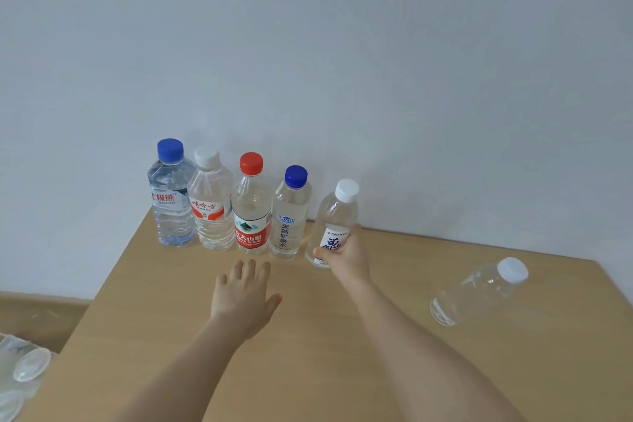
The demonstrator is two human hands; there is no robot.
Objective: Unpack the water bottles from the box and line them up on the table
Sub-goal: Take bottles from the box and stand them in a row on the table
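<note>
Right hand (346, 255) grips the white-capped bottle (337, 216) beside my row of four bottles (251, 212). Left hand (243, 298) spreads straight-fingered and empty over the table (308, 370).

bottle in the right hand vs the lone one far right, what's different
The held bottle has a printed label; the lone bottle shows none. The right hand grips the held bottle; nothing touches the lone bottle. The held bottle ends the row; the lone bottle sits apart. Both: clear, white caps.
</note>
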